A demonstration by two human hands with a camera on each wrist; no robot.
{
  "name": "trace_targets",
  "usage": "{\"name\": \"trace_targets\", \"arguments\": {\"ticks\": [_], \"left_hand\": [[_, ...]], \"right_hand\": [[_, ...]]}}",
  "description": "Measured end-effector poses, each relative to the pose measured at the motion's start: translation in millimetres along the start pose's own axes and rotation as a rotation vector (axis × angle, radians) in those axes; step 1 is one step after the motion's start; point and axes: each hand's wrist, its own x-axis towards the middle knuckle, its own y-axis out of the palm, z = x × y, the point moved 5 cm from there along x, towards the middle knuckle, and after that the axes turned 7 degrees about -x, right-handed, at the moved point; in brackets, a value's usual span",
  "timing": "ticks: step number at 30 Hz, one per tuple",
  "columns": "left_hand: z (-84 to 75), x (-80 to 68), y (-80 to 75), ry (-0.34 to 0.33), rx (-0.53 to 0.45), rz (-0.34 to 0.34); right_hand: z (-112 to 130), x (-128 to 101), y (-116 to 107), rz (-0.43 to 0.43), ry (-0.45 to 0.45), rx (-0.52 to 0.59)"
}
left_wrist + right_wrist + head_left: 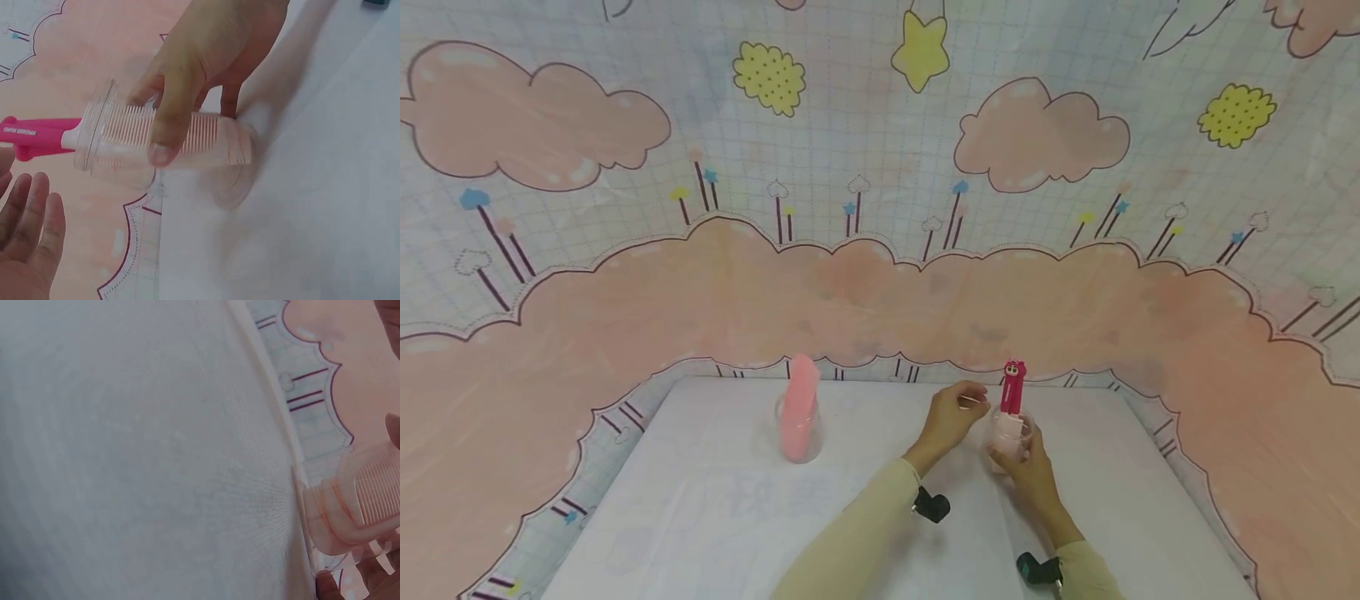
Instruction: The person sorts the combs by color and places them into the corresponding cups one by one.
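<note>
A comb with a magenta, cartoon-topped handle (1012,387) and pale pink teeth (134,128) stands in a clear cup (100,134), handle up. My right hand (1036,471) grips this cup around its side, over the white table; in the left wrist view its thumb (170,128) lies across the cup wall. Beside the rim, my left hand (950,421) holds nothing, its fingers (40,212) loosely extended near the handle. In the right wrist view, the comb's toothed head (378,490) shows through the clear wall, with fingertips (328,584) below it.
Farther left on the white table (700,500) stands another clear cup (780,417) with a long pink object (801,400) in it, rising above the rim. A printed cloth (850,300) with clouds and stars hangs behind the table and spreads around its sides.
</note>
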Motion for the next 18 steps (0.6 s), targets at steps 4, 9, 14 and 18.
{"name": "trace_targets", "arguments": {"ticks": [4,9,14,18], "left_hand": [[3.8,-0.7,-11.3,0.001,0.003,-0.023],[7.6,-3.1,-20.8,-0.003,-0.005,-0.033],[3.8,-11.2,-27.7,0.009,-0.008,-0.028],[2.1,-19.1,-34.7,0.03,-0.015,-0.031]], "right_hand": [[-0.7,-0.4,-0.2,0.006,0.011,-0.005],[-1.7,0.0,-0.1,0.008,0.01,-0.005],[-1.8,0.4,0.4,0.011,0.015,-0.008],[-1.8,0.4,1.1,0.019,0.025,-0.005]]}}
